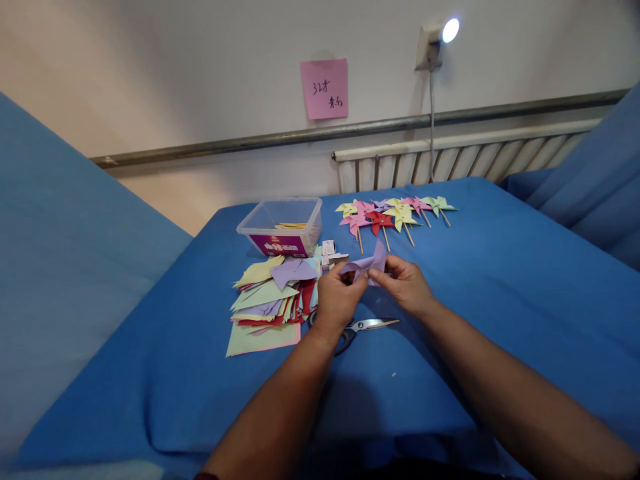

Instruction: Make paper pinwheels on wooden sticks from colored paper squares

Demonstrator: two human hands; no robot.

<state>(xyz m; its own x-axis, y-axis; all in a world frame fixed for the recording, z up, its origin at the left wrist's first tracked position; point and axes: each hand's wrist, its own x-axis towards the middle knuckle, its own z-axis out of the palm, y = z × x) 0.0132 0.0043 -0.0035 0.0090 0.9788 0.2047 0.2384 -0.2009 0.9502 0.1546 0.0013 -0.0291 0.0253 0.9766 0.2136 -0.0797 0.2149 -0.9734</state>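
Observation:
A purple paper pinwheel (379, 256), partly folded, is held up over the table between my two hands. My left hand (340, 297) grips its left side, thumb pressed toward the centre. On the other side my right hand (406, 283) pinches the paper with thumb and fingers closed. No stick shows on this pinwheel. Below my hands lie scissors (367, 325) with dark handles, blades pointing right and slightly apart; my left hand covers part of them. To the left, a stack of cut coloured paper (270, 307) reaches close to my left wrist.
Behind the paper stands a clear plastic box (306, 230) with thin wooden sticks (291, 226). Small white boxes (329, 249) sit beside it. Several finished pinwheels (383, 223) on sticks lie at the back. A radiator (400, 170) and wall border the blue-covered table (500, 280).

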